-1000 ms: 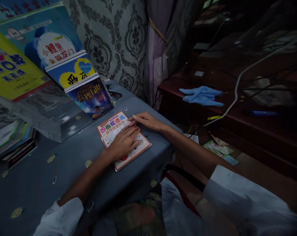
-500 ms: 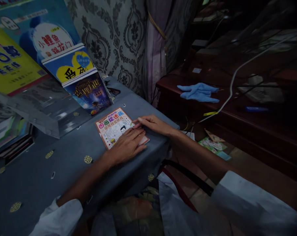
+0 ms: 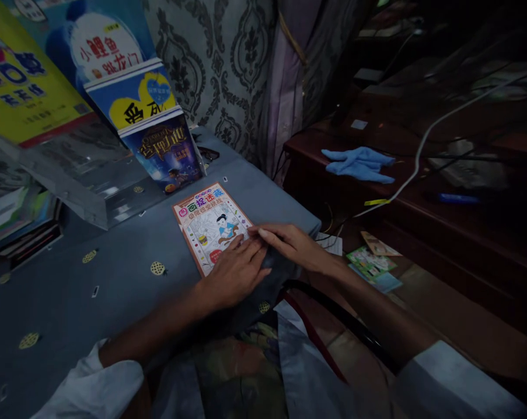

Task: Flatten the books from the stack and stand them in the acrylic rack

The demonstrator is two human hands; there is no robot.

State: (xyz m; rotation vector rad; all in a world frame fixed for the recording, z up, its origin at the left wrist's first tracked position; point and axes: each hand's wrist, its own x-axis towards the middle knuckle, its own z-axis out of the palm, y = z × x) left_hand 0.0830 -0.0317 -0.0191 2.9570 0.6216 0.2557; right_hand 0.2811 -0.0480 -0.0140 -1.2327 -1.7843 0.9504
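Note:
A thin picture book (image 3: 213, 224) with an orange-brown border and a drawn figure on its cover lies flat and closed on the blue-grey tablecloth. My left hand (image 3: 235, 270) rests palm down over the book's lower right part, fingers stretched out and hiding that corner. Beside it, my right hand (image 3: 292, 245) comes in from the right at the table's edge. Its fingertips meet the left fingers near the book's right side. Neither hand is wrapped around anything that I can see.
A clear stand (image 3: 102, 201) holds a dark blue book (image 3: 165, 154), a yellow workbook (image 3: 32, 87) and others. Stacked books (image 3: 23, 227) lie at the left. Right of the table are a dark red bench (image 3: 307, 145), a blue cloth (image 3: 359, 164), a white cable (image 3: 416, 154) and papers (image 3: 372, 262) on the floor.
Both hands have slid toward the table's near edge, uncovering more of the book's cover, including the drawn figure. The view has shifted slightly; the book stays flat.

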